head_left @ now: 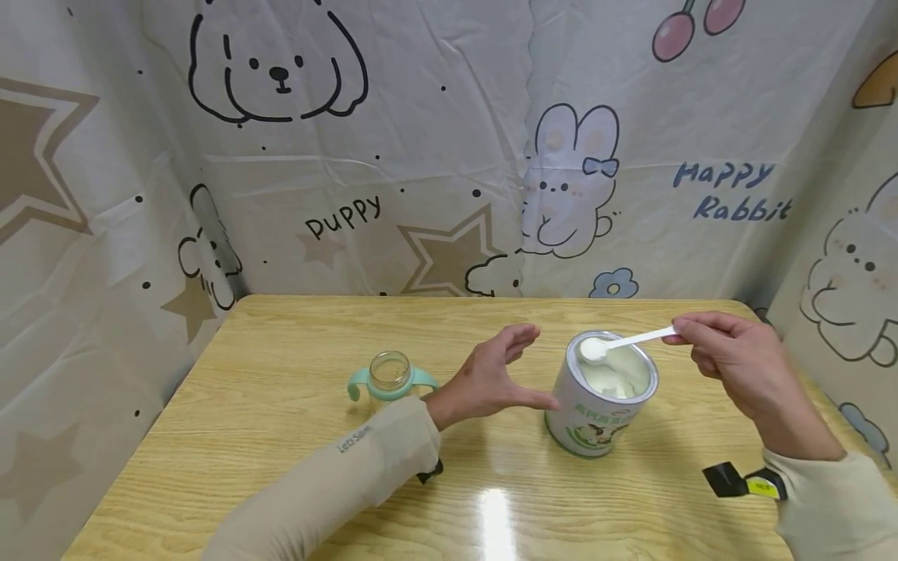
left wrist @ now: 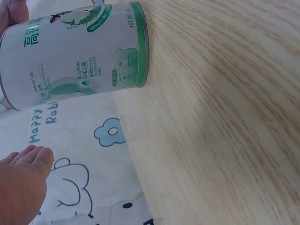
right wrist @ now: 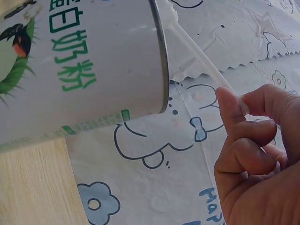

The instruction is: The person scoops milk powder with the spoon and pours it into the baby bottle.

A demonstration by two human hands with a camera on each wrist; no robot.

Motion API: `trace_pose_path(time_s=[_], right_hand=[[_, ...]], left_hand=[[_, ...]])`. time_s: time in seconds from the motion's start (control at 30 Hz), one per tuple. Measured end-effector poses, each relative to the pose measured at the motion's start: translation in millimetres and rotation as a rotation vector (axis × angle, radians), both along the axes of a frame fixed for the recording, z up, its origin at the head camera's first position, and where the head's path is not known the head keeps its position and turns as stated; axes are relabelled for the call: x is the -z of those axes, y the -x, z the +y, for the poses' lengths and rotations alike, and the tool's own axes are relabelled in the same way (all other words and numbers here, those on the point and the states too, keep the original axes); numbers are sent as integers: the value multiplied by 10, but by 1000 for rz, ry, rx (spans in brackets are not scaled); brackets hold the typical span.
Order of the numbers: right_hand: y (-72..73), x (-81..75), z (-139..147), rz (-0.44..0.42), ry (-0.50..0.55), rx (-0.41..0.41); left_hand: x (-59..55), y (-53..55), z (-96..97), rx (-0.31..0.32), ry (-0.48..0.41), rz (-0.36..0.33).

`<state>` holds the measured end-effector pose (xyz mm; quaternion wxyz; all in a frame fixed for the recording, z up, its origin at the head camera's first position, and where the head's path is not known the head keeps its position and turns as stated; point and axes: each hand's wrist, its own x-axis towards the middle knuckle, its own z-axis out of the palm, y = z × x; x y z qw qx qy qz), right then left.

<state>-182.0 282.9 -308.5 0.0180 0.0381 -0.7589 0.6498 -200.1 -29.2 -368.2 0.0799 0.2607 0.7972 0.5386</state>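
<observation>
A white and green milk powder can (head_left: 592, 428) stands without a lid on the table, pale powder (head_left: 617, 370) inside it. My right hand (head_left: 737, 354) pinches the end of a white scoop's handle between thumb and fingers. White powder fills the bowl of this scoop (head_left: 640, 338), held over the can's mouth near its far left rim. Spread beside the can's left side is my left hand (head_left: 494, 374), its thumb at the can wall; whether they touch, I cannot tell. In the left wrist view, its fingers (left wrist: 30, 161) lie apart from the can (left wrist: 70, 56).
A clear baby bottle (head_left: 390, 370) with mint-green handles stands uncapped left of my left hand, its lower part hidden by my sleeve. The wooden table (head_left: 295, 343) ends at a printed cloth backdrop (head_left: 435, 156). A black and yellow band (head_left: 761, 485) sits on my right wrist.
</observation>
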Motion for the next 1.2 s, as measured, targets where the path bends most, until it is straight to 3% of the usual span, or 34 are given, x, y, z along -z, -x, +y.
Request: trace_pose_path(time_s=[0.1, 0.33, 0.6, 0.9, 1.2], right_hand=[[8, -2, -31, 10, -33, -1], [26, -1, -104, 14, 30, -17], [37, -38, -170, -5, -17, -11], [44, -30, -274, -2, 13, -30], [55, -78, -396, -23, -119, -11]], left_hand=[[0, -2, -15, -4, 4, 4], [-23, -8, -69, -12, 3, 7], [-54, -10, -146, -29, 3, -31], [-56, 3, -219, -31, -11, -34], [-80, -3, -290, -33, 3, -21]])
